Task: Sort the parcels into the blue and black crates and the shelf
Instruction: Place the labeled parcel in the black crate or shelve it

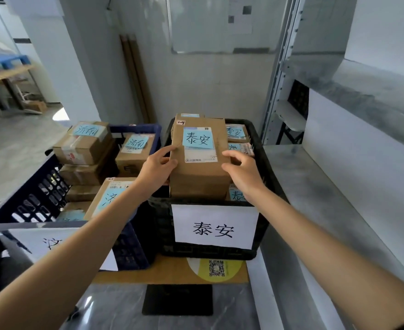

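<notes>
**Left hand [158,169] and right hand [242,172] either side of the 泰安 parcel [198,167]**

My left hand grips the parcel's left edge, thumb on top. Right hand's fingers [230,154] are curled at the right edge; can't tell if they grip. The parcel sits on the pile in the black crate [165,234]. Its blue note [197,139] matches the crate's sign [214,228], so I reckon that's why it's here, not the blue crate [36,194] or shelf [315,198].

A white wall [196,86] stands at the far side, with a whiteboard [222,25] on it and two brown tubes [136,77] leaning against it. At the far left a wooden table [6,76] with a blue pallet [3,63] on it stands on a bright grey floor [17,144].
</notes>
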